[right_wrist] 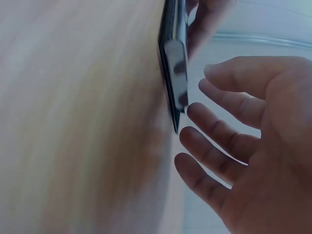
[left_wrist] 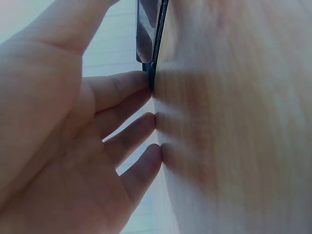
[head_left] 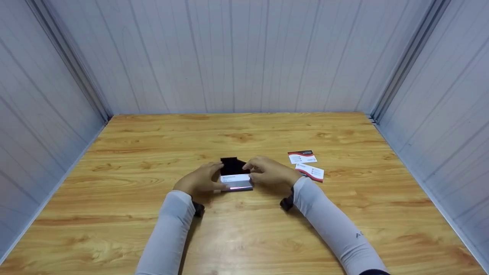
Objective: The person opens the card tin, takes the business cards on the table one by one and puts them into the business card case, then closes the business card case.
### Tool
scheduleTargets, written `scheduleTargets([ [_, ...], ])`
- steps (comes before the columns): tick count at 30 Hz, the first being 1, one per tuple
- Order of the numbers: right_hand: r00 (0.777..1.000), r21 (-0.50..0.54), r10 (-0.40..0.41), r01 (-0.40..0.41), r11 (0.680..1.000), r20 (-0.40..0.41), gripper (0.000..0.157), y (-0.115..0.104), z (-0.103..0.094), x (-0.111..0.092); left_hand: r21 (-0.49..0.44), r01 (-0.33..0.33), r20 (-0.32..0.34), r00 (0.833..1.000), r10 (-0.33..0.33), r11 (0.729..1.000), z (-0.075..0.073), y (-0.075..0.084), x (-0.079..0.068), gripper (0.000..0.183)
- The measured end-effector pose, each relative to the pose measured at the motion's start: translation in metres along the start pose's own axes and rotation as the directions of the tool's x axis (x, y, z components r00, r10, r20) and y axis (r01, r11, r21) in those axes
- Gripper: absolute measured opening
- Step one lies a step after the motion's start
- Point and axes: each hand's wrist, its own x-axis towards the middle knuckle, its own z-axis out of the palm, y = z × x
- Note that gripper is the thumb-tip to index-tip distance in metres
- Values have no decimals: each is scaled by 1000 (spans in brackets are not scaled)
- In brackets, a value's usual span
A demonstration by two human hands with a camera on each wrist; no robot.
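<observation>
An unfolded business card case (head_left: 241, 185), dark with a shiny metal face, lies on the table in the head view. A white business card (head_left: 235, 178) shows across its middle, beside the black inner part. My left hand (head_left: 202, 178) holds the case at its left side, thumb on the near corner and fingers by the black part. In the left wrist view, a fingertip meets the dark edge of the case (left_wrist: 146, 39). My right hand (head_left: 273, 172) hovers at the case's right side, fingers loosely bent and apart. The right wrist view shows a gap between those fingers and the case (right_wrist: 174, 63).
To the right of my right hand, two groups of red, white and black business cards lie on the wood-grain table (head_left: 114, 214): one card (head_left: 301, 157) farther back, another (head_left: 311, 172) nearer. Pale panel walls (head_left: 244, 57) enclose the table at the back and sides.
</observation>
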Motion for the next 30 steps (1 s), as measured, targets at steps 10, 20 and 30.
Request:
scheduleTargets([
  [10, 994, -20, 92, -94, 995, -60, 37, 23, -28, -41, -3, 4, 3, 1000, -4, 1000, 1, 1, -1, 92],
  [20, 980, -21, 130, -134, 991, -149, 42, 44, -57, -87, -14, -15, 4, 1000, 15, 1000, 0, 2, -2, 90],
  [30, 950, 34, 281, -279, 960, -140, 47, 64, -71, -117, -25, -5, 14, 1000, 6, 1000, 0, 0, 0, 92],
])
